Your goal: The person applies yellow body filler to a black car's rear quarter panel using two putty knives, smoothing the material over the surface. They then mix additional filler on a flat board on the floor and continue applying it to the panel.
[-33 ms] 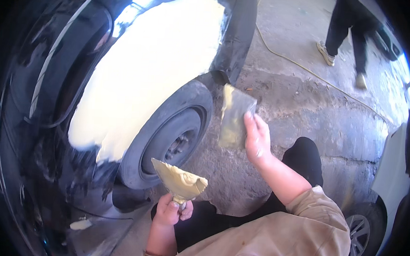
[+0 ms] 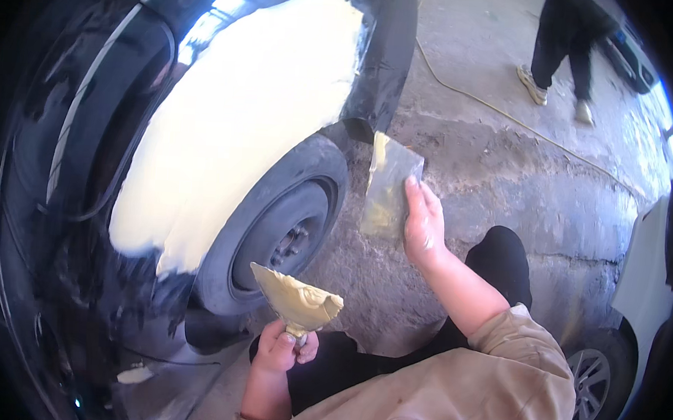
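Pale yellow filler (image 2: 219, 120) covers a broad patch of the black car's body (image 2: 40, 194) above and around the wheel (image 2: 282, 234). My left hand (image 2: 285, 348) is closed round the handle of a putty knife (image 2: 298, 301), low in front of the wheel; its wide blade is loaded with cream-coloured paste. Between the fingers and thumb of my right hand (image 2: 425, 222) is a flat, thin spreader (image 2: 391, 186), with yellow paste along its far left edge and smears on its face. The spreader is in the air right of the tyre, apart from the filler patch.
A person in dark trousers (image 2: 562, 51) stands at the far right. A thin yellowish hose (image 2: 508, 124) runs across the rough concrete floor (image 2: 476, 160). Another car's wheel (image 2: 591, 383) is at the lower right. My bent knee (image 2: 501, 264) is beyond my right forearm.
The spreader in my right hand has tilted slightly and risen a little. My left hand with the putty knife has hardly moved. The person at the far right has shifted a foot.
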The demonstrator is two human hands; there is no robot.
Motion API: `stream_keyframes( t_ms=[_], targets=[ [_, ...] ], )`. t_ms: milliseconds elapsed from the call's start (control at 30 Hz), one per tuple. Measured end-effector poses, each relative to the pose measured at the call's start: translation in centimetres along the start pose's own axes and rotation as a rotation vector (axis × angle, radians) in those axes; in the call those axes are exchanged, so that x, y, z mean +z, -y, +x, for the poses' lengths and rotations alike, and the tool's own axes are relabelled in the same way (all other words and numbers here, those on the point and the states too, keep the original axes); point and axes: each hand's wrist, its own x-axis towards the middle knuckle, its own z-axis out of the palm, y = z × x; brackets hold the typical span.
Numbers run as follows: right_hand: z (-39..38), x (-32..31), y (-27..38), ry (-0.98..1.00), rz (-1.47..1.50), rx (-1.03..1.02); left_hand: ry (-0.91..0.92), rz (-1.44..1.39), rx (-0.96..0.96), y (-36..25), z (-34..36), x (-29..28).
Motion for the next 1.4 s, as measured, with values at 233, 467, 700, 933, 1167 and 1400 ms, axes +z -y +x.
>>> stream_keyframes(
  t_ms=[233, 467, 700, 933, 1167, 1400],
  targets=[
    [4.7, -0.2, -0.5, -0.126, 0.149, -0.12, 0.072, -0.004, -0.098, 0.0, 3.7, -1.5],
    [8.2, -2.2, -3.7, -0.082, -0.032, -0.284, 0.092, 0.108, -0.148, 1.4, 8.5, -5.4],
    [7.9, -3.1, -5.9, -0.054, 0.025, -0.327, 0.094, 0.011, -0.095, 3.4, 10.5, -6.4],
    [8.2, -1.1, -3.8, -0.014, -0.018, -0.42, -0.049, 0.382, 0.05, 3.0, 10.8, -5.4],
    [9.8, 2.6, -2.7, 0.112, -0.079, -0.415, -0.096, 0.453, 0.057, 2.7, 9.3, -5.3],
    [9.9, 4.2, -1.9, 0.039, -0.229, -0.536, -0.116, 0.432, 0.031, 2.6, 8.7, -5.4]
  ],
)
